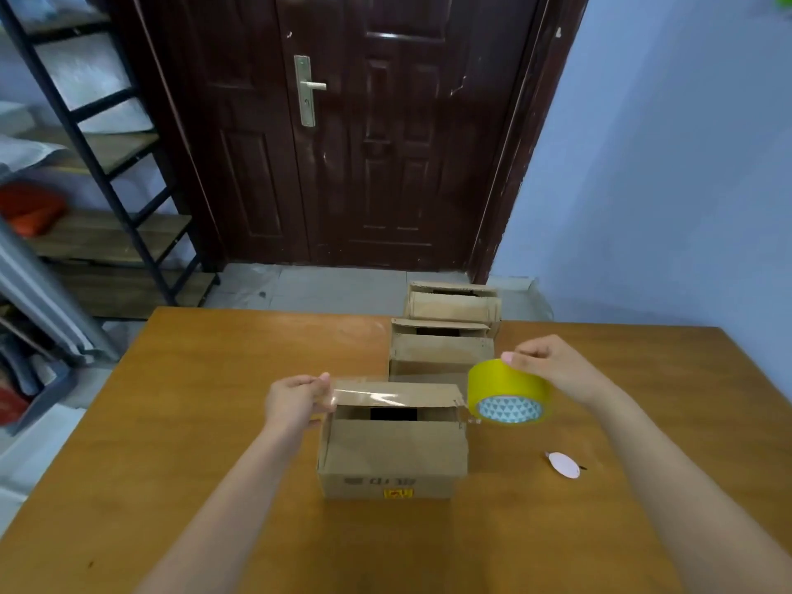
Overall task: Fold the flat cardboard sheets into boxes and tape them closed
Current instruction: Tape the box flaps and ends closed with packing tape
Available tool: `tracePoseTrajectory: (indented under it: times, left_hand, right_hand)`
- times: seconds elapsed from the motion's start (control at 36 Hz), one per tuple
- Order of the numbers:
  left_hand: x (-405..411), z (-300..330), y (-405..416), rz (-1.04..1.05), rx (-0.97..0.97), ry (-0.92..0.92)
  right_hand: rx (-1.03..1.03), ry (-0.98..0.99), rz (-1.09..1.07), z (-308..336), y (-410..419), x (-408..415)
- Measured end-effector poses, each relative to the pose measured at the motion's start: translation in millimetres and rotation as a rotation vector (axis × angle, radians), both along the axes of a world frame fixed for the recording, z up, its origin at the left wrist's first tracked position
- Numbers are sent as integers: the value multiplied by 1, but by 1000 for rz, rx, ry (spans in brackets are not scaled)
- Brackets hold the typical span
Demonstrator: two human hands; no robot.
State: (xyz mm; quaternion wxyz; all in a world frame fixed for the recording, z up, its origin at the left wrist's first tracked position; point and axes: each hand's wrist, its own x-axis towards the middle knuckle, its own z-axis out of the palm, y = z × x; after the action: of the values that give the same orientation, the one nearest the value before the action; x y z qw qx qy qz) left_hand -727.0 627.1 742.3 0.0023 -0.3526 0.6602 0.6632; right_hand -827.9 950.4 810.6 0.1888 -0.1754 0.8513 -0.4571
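The left hand (295, 400) pinches the tape strip (385, 397) (stretched left-right over the box (392, 452)); the right hand (553, 366) grips the tape roll (508, 392).

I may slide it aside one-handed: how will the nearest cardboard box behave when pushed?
The nearest box probably slides easily: it looks empty through its top gap, so likely light. Its thin walls may flex if squeezed. It may tug on the tape strip stretched over it.

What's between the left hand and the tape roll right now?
In the head view, a pulled-out strip of clear tape spans from the left hand to the yellow tape roll, above the open top of the nearest box.
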Motion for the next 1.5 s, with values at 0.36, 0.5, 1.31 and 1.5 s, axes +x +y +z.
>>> tracePoseTrajectory:
  times: [0.36,0.5,1.31,1.5]
  left_hand:
    - [0,-14,-4,141,45,-34]
    - [4,-12,2,62,42,5]
    - [2,-51,-29,10,744,-62]
    - [-1,-65,-35,14,822,-73]
  right_hand:
    - [681,320,63,-16,-1,-1]
    - [852,419,37,-23,2,2]
    - [856,189,44,-83,-24,-1]
    - [871,174,60,-98,-32,-6]
